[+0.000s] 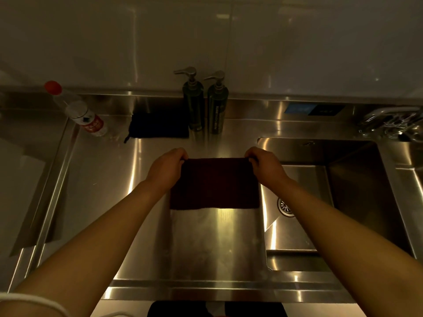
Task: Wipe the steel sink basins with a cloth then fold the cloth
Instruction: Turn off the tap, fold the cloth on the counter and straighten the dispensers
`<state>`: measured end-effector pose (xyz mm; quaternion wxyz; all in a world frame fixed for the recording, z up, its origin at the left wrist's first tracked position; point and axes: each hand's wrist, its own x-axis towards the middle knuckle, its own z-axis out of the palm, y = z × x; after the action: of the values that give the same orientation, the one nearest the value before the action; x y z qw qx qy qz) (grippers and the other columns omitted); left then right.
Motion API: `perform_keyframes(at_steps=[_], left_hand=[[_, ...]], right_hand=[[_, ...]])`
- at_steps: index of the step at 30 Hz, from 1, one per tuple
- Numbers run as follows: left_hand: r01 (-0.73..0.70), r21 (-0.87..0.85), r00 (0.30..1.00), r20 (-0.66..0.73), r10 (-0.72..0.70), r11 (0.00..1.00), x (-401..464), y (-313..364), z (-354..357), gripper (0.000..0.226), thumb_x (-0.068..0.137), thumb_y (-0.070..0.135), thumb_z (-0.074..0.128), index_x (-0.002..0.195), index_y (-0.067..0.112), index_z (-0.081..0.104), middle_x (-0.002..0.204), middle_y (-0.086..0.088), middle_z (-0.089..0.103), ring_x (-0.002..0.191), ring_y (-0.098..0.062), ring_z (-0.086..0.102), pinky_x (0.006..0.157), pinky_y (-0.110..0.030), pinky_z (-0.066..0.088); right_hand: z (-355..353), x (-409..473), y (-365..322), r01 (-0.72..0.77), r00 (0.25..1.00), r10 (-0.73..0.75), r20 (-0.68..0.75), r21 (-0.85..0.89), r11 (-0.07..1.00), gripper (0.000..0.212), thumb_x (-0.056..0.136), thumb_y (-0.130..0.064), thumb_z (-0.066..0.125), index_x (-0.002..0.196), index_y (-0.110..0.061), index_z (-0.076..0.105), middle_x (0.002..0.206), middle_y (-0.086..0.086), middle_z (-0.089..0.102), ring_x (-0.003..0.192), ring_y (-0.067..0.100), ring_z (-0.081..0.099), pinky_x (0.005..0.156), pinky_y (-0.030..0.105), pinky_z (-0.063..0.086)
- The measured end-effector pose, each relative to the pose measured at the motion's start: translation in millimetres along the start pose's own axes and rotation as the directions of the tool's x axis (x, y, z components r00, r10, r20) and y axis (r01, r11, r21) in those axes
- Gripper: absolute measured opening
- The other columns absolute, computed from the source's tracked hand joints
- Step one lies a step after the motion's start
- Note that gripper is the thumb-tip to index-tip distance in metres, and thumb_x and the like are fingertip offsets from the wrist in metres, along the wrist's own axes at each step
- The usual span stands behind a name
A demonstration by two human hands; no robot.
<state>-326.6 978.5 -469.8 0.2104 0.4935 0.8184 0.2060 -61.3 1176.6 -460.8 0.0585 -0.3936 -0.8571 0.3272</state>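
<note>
While pinched at both far corners: cloth (214,183) held taut, spread over the flat steel counter (215,243) left of the basin (320,202).
Left hand (167,167): closed on the far-left corner, fingertips curled over the edge.
Right hand (263,164): closed on the far-right corner, matching the left.
Cloth position: dark red, roughly square, far edge stretched left to right between the hands, near edge towards the body; whether lying on the steel or hanging just above, cannot tell.
Key relation: far edge at the fingertips, near edge well short of the counter's front lip; both hands equally close to it, so likely fold line left to right, far edge brought towards the near edge.
Stage, as a judgement: wiping seemingly finished, folding under way.
Nearby: black cloth (158,126) and two pump bottles (206,106) far behind, clear of the fold; drain (285,208) to the right.
</note>
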Motion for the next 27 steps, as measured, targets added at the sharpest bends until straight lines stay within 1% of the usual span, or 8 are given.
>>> perform_keyframes(at_steps=[6, 8, 12, 14, 16, 18, 21, 27], left_hand=[[0.041, 0.004, 0.999, -0.030, -0.041, 0.999, 6.9, -7.5, 10.8, 0.017, 0.096, 0.006, 0.053, 0.098, 0.020, 0.063, 0.095, 0.002, 0.064, 0.085, -0.020, 0.061, 0.071, -0.035, 0.048], [0.064, 0.018, 0.995, -0.079, -0.062, 0.998, 4.3, -9.9, 15.8, 0.019, 0.095, 0.002, 0.053, 0.099, 0.016, 0.065, 0.098, -0.002, 0.064, 0.088, -0.022, 0.061, 0.071, -0.034, 0.046], [0.059, 0.064, 0.987, -0.155, -0.049, 0.996, -11.3, -5.7, 21.5, 0.026, 0.093, -0.003, 0.056, 0.109, 0.011, 0.070, 0.108, -0.009, 0.065, 0.098, -0.028, 0.060, 0.080, -0.037, 0.048], [-0.018, 0.143, 0.994, -0.104, 0.034, 0.989, -24.4, 6.4, 27.1, 0.026, 0.091, -0.003, 0.061, 0.111, 0.010, 0.072, 0.111, -0.010, 0.067, 0.100, -0.031, 0.062, 0.085, -0.042, 0.050], [-0.127, 0.226, 0.990, -0.023, 0.136, 0.966, -40.5, 23.9, 37.6, 0.029, 0.086, -0.002, 0.067, 0.110, 0.013, 0.073, 0.112, -0.008, 0.068, 0.102, -0.031, 0.062, 0.087, -0.043, 0.047], [-0.201, 0.253, 0.979, 0.082, 0.186, 0.946, -58.1, 46.1, 52.4, 0.035, 0.086, 0.004, 0.067, 0.118, 0.018, 0.071, 0.119, -0.004, 0.064, 0.108, -0.028, 0.058, 0.090, -0.041, 0.042], [-0.234, 0.246, 0.960, 0.208, 0.185, 0.941, -75.0, 75.4, 81.8, 0.041, 0.094, 0.012, 0.062, 0.135, 0.022, 0.061, 0.132, -0.001, 0.055, 0.121, -0.024, 0.050, 0.097, -0.039, 0.040], [-0.287, 0.310, 0.930, 0.318, 0.185, 0.906, -73.0, 131.3, 124.9, 0.044, 0.099, 0.034, 0.057, 0.141, 0.020, 0.052, 0.143, -0.005, 0.047, 0.131, -0.028, 0.043, 0.104, -0.044, 0.038]], right_hand=[[15.6, 7.1, 13.2, -0.108, 0.994, 0.109, -0.021, 0.042, 0.993, 0.017, 0.099, -0.007, 0.053, 0.102, -0.018, 0.066, 0.096, 0.000, 0.067, 0.090, 0.020, 0.065, 0.078, 0.033, 0.052], [19.6, 5.0, 16.3, -0.110, 0.992, 0.111, -0.055, 0.027, 0.994, 0.015, 0.098, -0.008, 0.056, 0.106, -0.014, 0.067, 0.105, 0.004, 0.065, 0.099, 0.024, 0.063, 0.083, 0.035, 0.051], [21.1, -2.4, 21.3, -0.071, 0.990, 0.067, -0.121, -0.027, 0.997, 0.029, 0.099, -0.011, 0.060, 0.127, -0.009, 0.064, 0.130, 0.010, 0.058, 0.117, 0.027, 0.057, 0.100, 0.038, 0.050], [20.8, -5.0, 23.5, -0.024, 0.995, 0.017, -0.103, -0.062, 0.998, 0.033, 0.098, -0.013, 0.061, 0.131, -0.009, 0.063, 0.132, 0.009, 0.058, 0.119, 0.027, 0.057, 0.102, 0.034, 0.047], [21.1, -6.5, 25.3, 0.014, 0.999, -0.017, -0.028, -0.098, 0.995, 0.037, 0.098, -0.016, 0.062, 0.134, -0.009, 0.061, 0.135, 0.009, 0.058, 0.122, 0.027, 0.056, 0.103, 0.032, 0.043], [22.3, -6.8, 26.0, 0.045, 0.998, -0.037, 0.048, -0.164, 0.985, 0.042, 0.097, -0.019, 0.062, 0.137, -0.011, 0.058, 0.138, 0.010, 0.056, 0.125, 0.029, 0.053, 0.106, 0.038, 0.044], [23.6, -3.9, 25.8, 0.049, 0.996, -0.027, 0.082, -0.281, 0.959, 0.043, 0.097, -0.022, 0.059, 0.139, -0.018, 0.056, 0.141, 0.008, 0.054, 0.128, 0.031, 0.049, 0.103, 0.049, 0.043], [21.7, 7.6, 26.3, -0.022, 0.995, 0.054, 0.081, -0.355, 0.935, 0.039, 0.094, -0.024, 0.065, 0.132, -0.021, 0.060, 0.128, 0.007, 0.056, 0.122, 0.031, 0.050, 0.100, 0.047, 0.039]])
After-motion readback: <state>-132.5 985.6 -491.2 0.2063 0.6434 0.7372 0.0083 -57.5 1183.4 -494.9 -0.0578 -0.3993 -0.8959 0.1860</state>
